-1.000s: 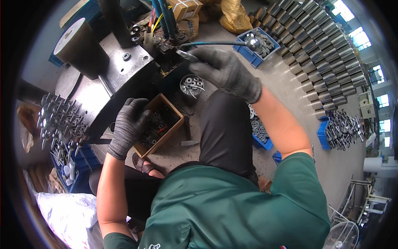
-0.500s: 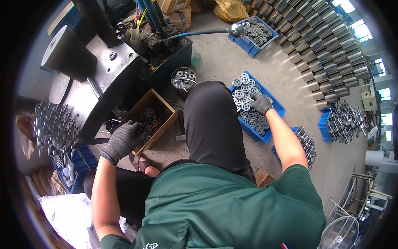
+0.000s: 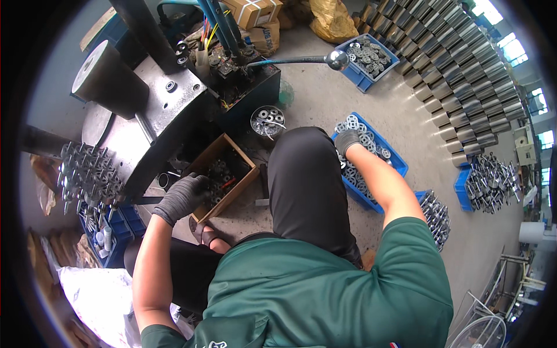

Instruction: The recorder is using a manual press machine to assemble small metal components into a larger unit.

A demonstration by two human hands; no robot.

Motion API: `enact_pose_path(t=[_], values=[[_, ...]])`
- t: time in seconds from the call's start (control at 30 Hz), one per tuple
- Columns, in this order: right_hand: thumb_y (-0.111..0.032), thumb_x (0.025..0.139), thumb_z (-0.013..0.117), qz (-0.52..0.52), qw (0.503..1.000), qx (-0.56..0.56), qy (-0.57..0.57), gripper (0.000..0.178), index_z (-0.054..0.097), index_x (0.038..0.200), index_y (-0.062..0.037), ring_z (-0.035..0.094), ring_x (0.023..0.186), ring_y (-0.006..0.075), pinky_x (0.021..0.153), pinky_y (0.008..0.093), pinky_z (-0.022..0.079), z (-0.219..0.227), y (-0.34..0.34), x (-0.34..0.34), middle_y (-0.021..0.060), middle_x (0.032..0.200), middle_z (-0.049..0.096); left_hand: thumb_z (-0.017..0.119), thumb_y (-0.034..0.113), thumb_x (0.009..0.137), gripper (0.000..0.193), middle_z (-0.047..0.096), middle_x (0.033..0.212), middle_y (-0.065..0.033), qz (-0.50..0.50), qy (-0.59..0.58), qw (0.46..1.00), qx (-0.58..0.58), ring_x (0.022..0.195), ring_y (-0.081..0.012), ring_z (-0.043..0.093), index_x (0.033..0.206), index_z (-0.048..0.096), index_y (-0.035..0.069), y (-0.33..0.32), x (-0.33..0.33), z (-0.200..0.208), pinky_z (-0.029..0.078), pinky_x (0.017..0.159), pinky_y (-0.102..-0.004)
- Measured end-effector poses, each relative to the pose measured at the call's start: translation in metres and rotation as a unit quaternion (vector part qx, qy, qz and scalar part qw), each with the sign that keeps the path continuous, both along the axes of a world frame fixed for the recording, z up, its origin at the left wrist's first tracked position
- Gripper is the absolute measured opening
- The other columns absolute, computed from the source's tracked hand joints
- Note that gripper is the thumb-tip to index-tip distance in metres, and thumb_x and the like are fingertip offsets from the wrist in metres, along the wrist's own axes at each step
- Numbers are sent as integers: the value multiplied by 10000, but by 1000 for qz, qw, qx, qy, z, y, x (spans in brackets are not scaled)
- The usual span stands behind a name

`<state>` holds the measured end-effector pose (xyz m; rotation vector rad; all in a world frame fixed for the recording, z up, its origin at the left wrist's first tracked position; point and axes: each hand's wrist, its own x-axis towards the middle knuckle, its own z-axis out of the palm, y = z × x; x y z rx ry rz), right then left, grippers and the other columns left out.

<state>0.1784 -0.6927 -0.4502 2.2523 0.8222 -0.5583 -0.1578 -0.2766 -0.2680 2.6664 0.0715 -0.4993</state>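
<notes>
My left hand (image 3: 183, 199), in a dark grey knitted glove, hangs over the near left side of a wooden box (image 3: 246, 176). Its fingers bend down into the box, and what they hold, if anything, is hidden. Inside lie small dark metal parts (image 3: 220, 169) and a red piece (image 3: 229, 184). On the other side of my knee, my right hand (image 3: 347, 141), gloved alike, is closed at the left edge of a blue bin (image 3: 398, 163). Round, slotted silver metal discs (image 3: 361, 178) fill this bin. The back of the hand covers whatever its fingers grip.
A bucket of metal rings (image 3: 268, 122) stands past the wooden box. At left is a steel machine table (image 3: 168, 107) with a ball-ended lever (image 3: 336, 60). Another blue bin of discs (image 3: 368, 57) sits farther off, near stacked metal cylinders (image 3: 458, 81). Shafted parts (image 3: 434, 217) lie at right.
My right hand has moved from the middle of the disc bin to its far left edge. The left hand stays at the wooden box. The whole view has shifted slightly.
</notes>
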Motion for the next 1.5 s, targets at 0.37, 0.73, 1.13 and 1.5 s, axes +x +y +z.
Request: enact_pose_path(t=[0.37, 0.73, 1.13, 1.5], values=[[-301, 835, 647, 43, 999, 8, 4, 330, 804, 1075, -138, 746, 1024, 284, 794, 498, 567, 17, 8, -9, 114, 1102, 777, 747, 218, 838, 446, 677, 1145, -200, -21, 3, 1000, -5, 1090, -384, 653, 1239, 666, 40, 6, -7, -12, 530, 951, -453], [-415, 784, 732, 91, 995, -46, -3, 422, 797, 1080, -122, 733, 1053, 283, 873, 591, 553, 4, -7, 5, 98, 1116, 773, 748, 232, 835, 430, 693, 1136, -203, -26, 11, 1000, 5, 1073, -393, 661, 1211, 682, 35, 8, -12, -25, 537, 945, -453], [-720, 852, 596, -441, 826, 333, -111, 738, 726, 1169, -66, 668, 1162, 384, 990, 475, 518, -15, -44, -41, 224, 1231, 698, 734, 261, 852, 418, 681, 1098, -219, -9, 56, 998, 11, 1047, -398, 662, 1199, 679, 36, 10, -20, -33, 534, 920, -473], [-505, 838, 664, -491, 746, 450, -13, 547, 723, 1151, -61, 703, 1046, 384, 866, 466, 561, -33, -61, -74, 239, 1151, 714, 716, 313, 860, 373, 676, 1063, -215, -16, 10, 999, 25, 1012, -404, 661, 1137, 700, 64, 5, -18, -27, 533, 902, -480]])
